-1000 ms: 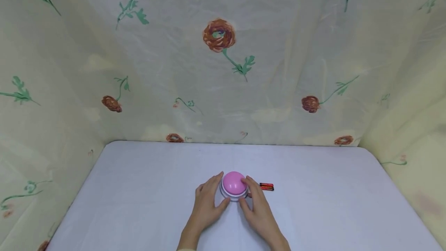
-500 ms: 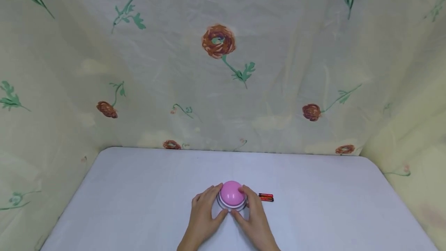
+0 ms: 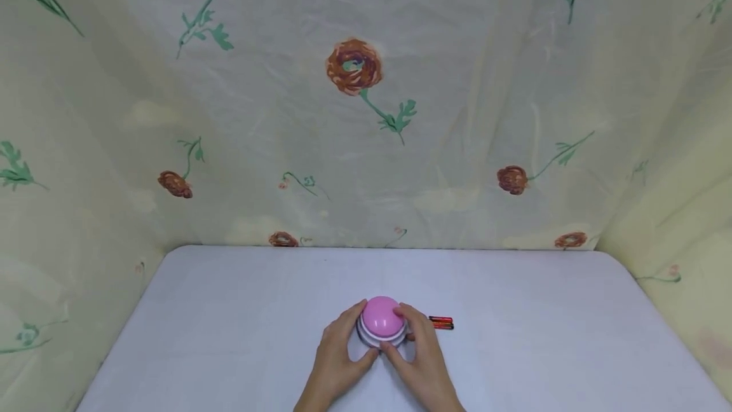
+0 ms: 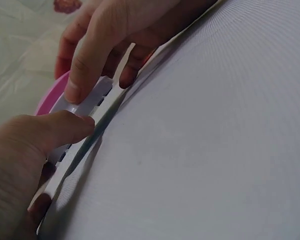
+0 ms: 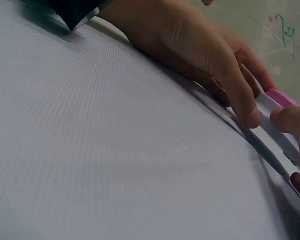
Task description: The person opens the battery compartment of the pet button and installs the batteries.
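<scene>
A round push button with a glossy pink dome (image 3: 382,318) and a white ringed base (image 3: 382,339) is held between both hands on the white table. My left hand (image 3: 336,356) grips its left side, fingers along the rim and thumb at the near edge. Opposite, my right hand (image 3: 424,361) has its index fingertip on the dome's right side and its thumb at the near edge, close beside the left thumb. Small dark slots line the base edge in the left wrist view, where the pink rim (image 4: 52,95) shows behind the fingers. Its underside is hidden.
Two red-and-black batteries (image 3: 441,323) lie side by side just right of the right hand. The white tabletop (image 3: 240,323) reaches back to a flower-patterned cloth (image 3: 446,164), which also hangs along both sides.
The head view has tilted, so the table sits lower in it. Both thumbs have drawn closer together at the near edge of the push button. The hands keep their hold.
</scene>
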`<state>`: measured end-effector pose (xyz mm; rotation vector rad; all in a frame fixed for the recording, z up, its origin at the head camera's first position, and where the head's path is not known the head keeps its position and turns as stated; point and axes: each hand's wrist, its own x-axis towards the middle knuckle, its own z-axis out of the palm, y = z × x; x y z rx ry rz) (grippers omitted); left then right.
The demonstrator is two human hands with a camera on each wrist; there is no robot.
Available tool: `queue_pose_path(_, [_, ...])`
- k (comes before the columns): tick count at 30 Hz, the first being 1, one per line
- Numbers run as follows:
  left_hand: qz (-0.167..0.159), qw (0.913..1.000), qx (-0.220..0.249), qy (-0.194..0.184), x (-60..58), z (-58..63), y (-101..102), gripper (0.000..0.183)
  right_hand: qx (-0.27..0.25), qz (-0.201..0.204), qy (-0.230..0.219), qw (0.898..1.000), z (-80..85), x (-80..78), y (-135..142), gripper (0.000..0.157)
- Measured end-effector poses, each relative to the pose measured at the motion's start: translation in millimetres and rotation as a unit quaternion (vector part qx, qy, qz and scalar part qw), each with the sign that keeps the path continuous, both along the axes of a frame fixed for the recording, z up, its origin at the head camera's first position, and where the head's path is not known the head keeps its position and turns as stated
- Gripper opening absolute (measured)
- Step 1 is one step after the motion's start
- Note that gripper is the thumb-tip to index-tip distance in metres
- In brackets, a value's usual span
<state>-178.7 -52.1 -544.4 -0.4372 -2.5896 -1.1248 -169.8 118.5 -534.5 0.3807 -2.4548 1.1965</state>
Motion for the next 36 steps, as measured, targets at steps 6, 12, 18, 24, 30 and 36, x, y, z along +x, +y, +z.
queue_pose_path(6, [-0.028,0.9983,0.042,-0.028,1.8,-0.3,-0.9,0.090,-0.019,0.009,0.020,1.000,-1.4,0.5,1.0,0.064])
queue_pose_path(12, [-0.034,0.9984,0.042,0.017,2.4,-1.3,-2.0,0.086,-0.026,0.016,0.020,0.999,-2.2,1.6,0.8,0.063])
queue_pose_path(18, [-0.032,0.9975,0.053,0.032,0.5,-0.3,-1.7,0.080,-0.037,0.026,0.027,0.999,-0.1,1.3,1.1,0.066])
queue_pose_path(24, [-0.042,0.9969,0.054,0.039,1.4,-0.8,-2.7,0.079,-0.062,0.033,0.016,0.997,2.7,4.7,-0.1,0.065])
queue_pose_path(30, [-0.030,0.9977,0.059,0.011,1.7,-0.4,-3.8,0.075,-0.084,0.074,-0.013,0.994,-3.1,2.7,7.3,0.060])
queue_pose_path(36, [-0.020,0.9937,0.107,-0.029,-0.7,1.9,-5.4,0.056,-0.108,0.088,-0.034,0.990,-3.4,-0.3,8.2,0.054])
